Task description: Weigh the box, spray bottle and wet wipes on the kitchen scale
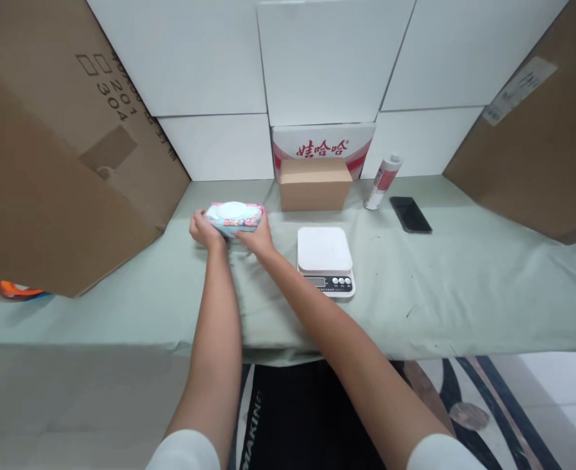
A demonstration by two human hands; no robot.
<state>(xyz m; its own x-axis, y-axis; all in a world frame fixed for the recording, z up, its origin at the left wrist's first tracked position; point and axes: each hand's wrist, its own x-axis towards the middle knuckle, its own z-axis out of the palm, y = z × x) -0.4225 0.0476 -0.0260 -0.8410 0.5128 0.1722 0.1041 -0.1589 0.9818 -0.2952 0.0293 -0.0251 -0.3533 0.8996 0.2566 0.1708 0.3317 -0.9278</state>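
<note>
A soft pack of wet wipes (233,216), light blue and pink with a white lid on top, rests on the pale green table cloth (170,287) left of centre. My left hand (203,230) grips its left end. My right hand (257,238) holds its right front edge. Both arms reach forward across the table. To the right of my right hand stands a white kitchen scale (325,260) with nothing on its platform.
A small brown cardboard box (315,183) sits behind the scale, in front of a white carton with red print (323,145). A white and red tube (383,181) and a black phone (410,214) lie further right. Big cardboard boxes (53,163) flank both sides.
</note>
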